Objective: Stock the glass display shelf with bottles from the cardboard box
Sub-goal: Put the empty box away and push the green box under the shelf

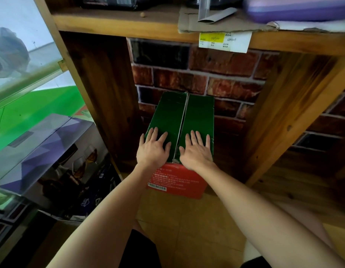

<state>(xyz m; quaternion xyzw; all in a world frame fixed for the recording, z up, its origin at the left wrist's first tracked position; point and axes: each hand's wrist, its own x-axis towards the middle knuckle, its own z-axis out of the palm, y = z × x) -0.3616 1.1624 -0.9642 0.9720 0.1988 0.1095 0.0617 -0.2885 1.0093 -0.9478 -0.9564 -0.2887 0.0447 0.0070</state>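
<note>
**Closed box in the bay under the wooden shelf**

The cardboard box stands on the floor, pushed into the bay beneath the wooden shelf, with the brick wall behind it. Its two top flaps meet along the middle. The left hand lies flat on the left flap, the right hand flat on the right flap, both near the front edge. A wooden upright stands to the box's left, another well to its right. Left of the first upright is a glass panel, with a printed carton below it. A price label hangs from the shelf's front edge, above and right of the box.
</note>
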